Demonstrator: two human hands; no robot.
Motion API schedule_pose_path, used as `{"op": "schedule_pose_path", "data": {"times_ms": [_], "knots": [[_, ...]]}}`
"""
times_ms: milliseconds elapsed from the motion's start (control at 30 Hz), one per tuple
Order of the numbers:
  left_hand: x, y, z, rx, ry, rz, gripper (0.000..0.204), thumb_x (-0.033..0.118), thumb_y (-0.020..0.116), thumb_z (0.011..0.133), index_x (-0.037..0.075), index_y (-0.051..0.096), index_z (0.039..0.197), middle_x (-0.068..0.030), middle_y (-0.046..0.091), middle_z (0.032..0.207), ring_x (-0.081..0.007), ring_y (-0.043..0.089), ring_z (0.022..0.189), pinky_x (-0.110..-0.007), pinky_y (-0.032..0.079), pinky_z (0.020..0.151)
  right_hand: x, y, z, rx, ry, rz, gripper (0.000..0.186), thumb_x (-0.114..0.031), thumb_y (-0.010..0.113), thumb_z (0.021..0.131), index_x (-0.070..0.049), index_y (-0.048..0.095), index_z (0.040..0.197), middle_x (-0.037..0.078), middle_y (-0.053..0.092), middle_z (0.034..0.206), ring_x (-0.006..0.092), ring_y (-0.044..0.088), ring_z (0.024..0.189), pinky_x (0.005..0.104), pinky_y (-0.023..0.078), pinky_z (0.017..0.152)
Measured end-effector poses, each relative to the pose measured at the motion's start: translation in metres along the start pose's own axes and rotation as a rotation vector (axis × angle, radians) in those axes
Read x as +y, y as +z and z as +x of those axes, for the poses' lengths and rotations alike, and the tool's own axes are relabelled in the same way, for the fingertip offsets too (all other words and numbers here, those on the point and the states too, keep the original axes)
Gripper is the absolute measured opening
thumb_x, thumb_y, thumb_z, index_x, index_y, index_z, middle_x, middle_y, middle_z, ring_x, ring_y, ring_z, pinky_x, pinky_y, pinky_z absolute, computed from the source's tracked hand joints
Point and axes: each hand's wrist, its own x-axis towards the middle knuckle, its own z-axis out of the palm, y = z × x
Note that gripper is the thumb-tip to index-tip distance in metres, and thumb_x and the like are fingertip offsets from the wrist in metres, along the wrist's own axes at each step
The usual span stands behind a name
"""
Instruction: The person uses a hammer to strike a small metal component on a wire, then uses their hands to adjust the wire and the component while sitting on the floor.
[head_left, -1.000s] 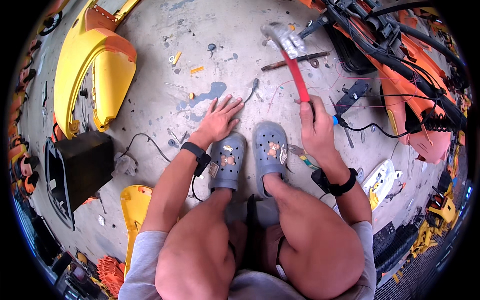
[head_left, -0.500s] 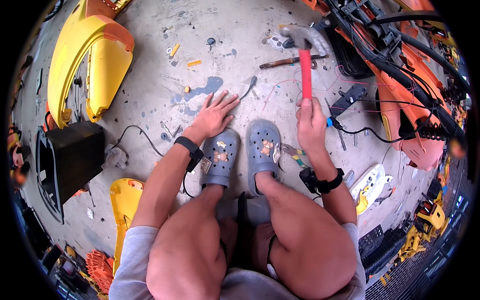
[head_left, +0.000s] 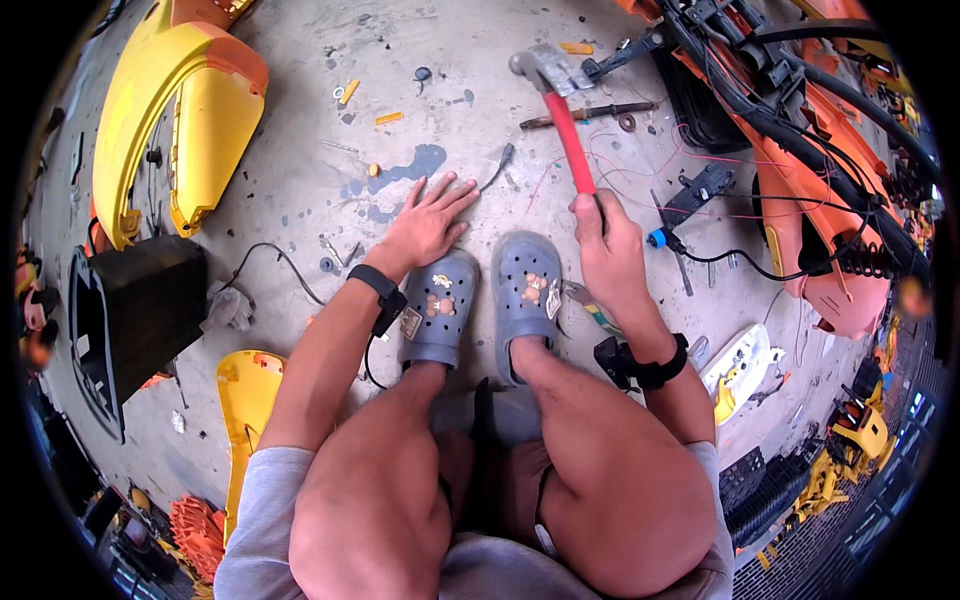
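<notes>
My right hand (head_left: 608,245) is wrapped round the lower end of a hammer's red handle. The hammer (head_left: 570,140) is raised and leans left, its metal head (head_left: 550,70) at the far side of the picture. With fingers spread, my left hand (head_left: 428,218) is over the floor just beyond the toe of my left grey clog (head_left: 440,310). A thin dark cable with a small plug (head_left: 505,155) runs close to its fingertips; whether they touch cannot be made out. A dark metal rod (head_left: 590,114) lies near the hammer, with a small ring (head_left: 627,123) beside it.
A yellow body panel (head_left: 215,120) and a black box-shaped part (head_left: 150,310) stand at the left. An orange vehicle frame with cables (head_left: 800,150) fills the far right. A black module (head_left: 698,195), pink wires and small yellow pieces (head_left: 389,117) lie on the stained concrete.
The hammer has tilted to the left, its head swinging left, and my right hand has shifted slightly left and nearer. My left hand stays about where it was.
</notes>
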Motion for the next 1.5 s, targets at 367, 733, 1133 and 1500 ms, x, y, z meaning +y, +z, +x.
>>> {"op": "schedule_pose_path", "data": {"times_ms": [367, 733, 1133, 1500], "knots": [[0.004, 0.003, 0.003, -0.031, 0.008, -0.038, 0.058, 0.028, 0.052, 0.095, 0.02, 0.034, 0.15, 0.0019, 0.029, 0.157, -0.0226, 0.017, 0.148, -0.053, 0.011, 0.119, 0.101, 0.043, -0.019, -0.08, 0.08, -0.224, 0.038, -0.035, 0.049, 0.099, 0.0, 0.055, 0.111, 0.03, 0.061, 0.077, 0.0522, 0.059, 0.08, 0.0582, 0.045, 0.069], [0.004, 0.002, 0.004, 0.064, 0.026, -0.045, 0.056, 0.029, 0.049, 0.096, 0.02, 0.034, 0.149, 0.003, 0.031, 0.156, -0.0215, 0.018, 0.148, -0.052, 0.013, 0.119, 0.038, 0.006, 0.005, 0.214, -0.281, 0.211, 0.032, -0.032, 0.047, 0.102, 0.0, 0.049, 0.095, 0.011, 0.056, 0.06, 0.0248, 0.057, 0.051, 0.0368, 0.043, 0.049], [-0.001, 0.003, -0.003, 0.016, -0.011, -0.052, 0.057, 0.028, 0.051, 0.096, 0.02, 0.034, 0.15, 0.0018, 0.031, 0.156, -0.0233, 0.017, 0.148, -0.053, 0.011, 0.119, -0.02, -0.019, 0.007, 0.218, -0.211, 0.206, 0.033, -0.03, 0.046, 0.103, 0.001, 0.05, 0.095, 0.011, 0.052, 0.058, 0.0189, 0.051, 0.049, 0.0352, 0.039, 0.047], [0.0, 0.005, -0.006, -0.011, -0.021, -0.053, 0.058, 0.029, 0.052, 0.095, 0.021, 0.034, 0.15, 0.0017, 0.031, 0.156, -0.0233, 0.018, 0.148, -0.054, 0.011, 0.119, 0.037, -0.002, -0.002, -0.006, 0.103, -0.136, 0.035, -0.033, 0.048, 0.101, 0.002, 0.055, 0.099, 0.025, 0.058, 0.064, 0.0448, 0.06, 0.06, 0.044, 0.045, 0.054]]}}
